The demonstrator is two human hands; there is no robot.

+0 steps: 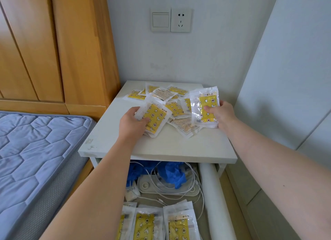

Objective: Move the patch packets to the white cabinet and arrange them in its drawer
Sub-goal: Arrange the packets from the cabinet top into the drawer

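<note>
The white cabinet (227, 169) stands in a corner, and a loose pile of patch packets (166, 94) lies across the back half of its tabletop (170, 146), some yellow face up and some showing the printed back.

The left hand (131, 122) rests near the middle of the tabletop, toward its left edge. Its fingers are curled round a small stack of packets (155, 118), the thumb pressed on the top one; the stack lies nearly flat, with its lower edge touching the tabletop.

The right hand (221, 114) is at the right edge, grasping a second stack (206, 103). This stack is held upright with the yellow face toward the camera, the thumb across its front and the fingers behind it. Its lower edge is touching or just above the tabletop.

Below the front edge the drawer (206, 227) is pulled open. At its near end more packets (145, 225) lie side by side in overlapping rows, yellow faces up. Behind them sit a white power strip (168, 190), tangled white cables (193, 184) and something crumpled and blue (173, 173), perhaps gloves or plastic film. A white roll (213, 195) runs along the drawer's right side.

A blue quilted mattress (35, 141) lies just beside the cabinet's left side.
</note>
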